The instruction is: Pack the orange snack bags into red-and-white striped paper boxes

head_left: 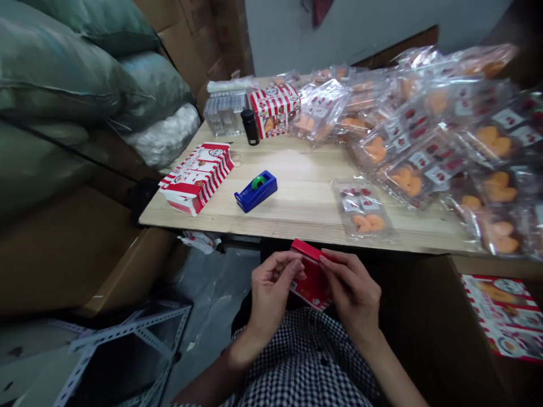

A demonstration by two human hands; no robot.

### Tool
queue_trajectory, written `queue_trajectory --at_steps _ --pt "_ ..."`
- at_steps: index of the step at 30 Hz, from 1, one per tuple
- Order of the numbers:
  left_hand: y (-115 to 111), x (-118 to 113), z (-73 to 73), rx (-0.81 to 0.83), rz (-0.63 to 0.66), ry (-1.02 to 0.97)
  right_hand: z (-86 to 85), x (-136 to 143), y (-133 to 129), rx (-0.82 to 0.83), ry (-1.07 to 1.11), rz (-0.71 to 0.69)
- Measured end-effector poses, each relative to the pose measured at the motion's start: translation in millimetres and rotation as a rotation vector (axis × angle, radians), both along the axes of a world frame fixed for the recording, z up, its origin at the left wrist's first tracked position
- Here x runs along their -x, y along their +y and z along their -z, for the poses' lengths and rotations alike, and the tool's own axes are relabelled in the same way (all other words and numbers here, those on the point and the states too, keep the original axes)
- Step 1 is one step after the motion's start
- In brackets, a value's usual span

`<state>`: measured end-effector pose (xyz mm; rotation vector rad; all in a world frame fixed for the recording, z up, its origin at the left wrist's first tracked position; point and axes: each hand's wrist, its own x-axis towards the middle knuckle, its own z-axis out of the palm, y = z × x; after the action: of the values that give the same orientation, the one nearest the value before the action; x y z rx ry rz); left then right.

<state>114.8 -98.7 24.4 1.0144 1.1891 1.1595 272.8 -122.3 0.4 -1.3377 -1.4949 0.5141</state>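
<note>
A small red box [311, 278] is held above my lap, just off the table's front edge. My right hand [354, 288] grips its right side, thumb and fingers pressed on the top edge. At the box's upper left, my left hand [275, 285] has its thumb and fingertips pinched together; whether anything thin is between them I cannot make out. On the table beyond lies a blue tape dispenser [257, 191] with a green core. A clear packet [360, 208] with orange pieces and small printed cards lies near the front edge.
Many similar clear packets [407, 175] are heaped on the table's right. Flattened red-and-white cartons [197, 175] are stacked at left. Behind stand a black bottle [250, 127], a striped box [275, 110] and clear plastic cases [224, 113]. A printed carton [507, 316] lies lower right.
</note>
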Motion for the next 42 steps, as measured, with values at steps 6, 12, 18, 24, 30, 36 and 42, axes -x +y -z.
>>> queue_trajectory --at_steps 6,12,18,24,30,36,42 --pt "11.0 -28.4 6.4 0.050 0.031 -0.200 15.7 4.8 3.3 -0.163 -0.059 0.100" --pt "18.5 -31.7 16.2 0.121 0.006 -0.175 16.1 4.6 4.9 -0.124 -0.099 0.034" --pt "25.0 -25.3 24.3 0.192 0.055 -0.232 10.8 0.3 9.9 -0.079 -0.200 -0.045" --pt "41.0 -10.9 52.6 -0.018 0.046 0.152 6.5 -4.0 13.2 -0.054 -0.111 -0.052" --pt "59.1 5.6 36.0 -0.339 0.325 0.351 -2.5 -17.8 0.8 0.069 0.123 0.005" --pt "30.5 -1.7 6.5 -0.696 0.505 0.434 -4.4 -51.2 -41.2 0.389 0.766 0.305" --pt "5.0 -41.7 20.3 -1.265 0.629 0.384 -26.2 -83.1 -77.1 0.478 1.348 0.193"
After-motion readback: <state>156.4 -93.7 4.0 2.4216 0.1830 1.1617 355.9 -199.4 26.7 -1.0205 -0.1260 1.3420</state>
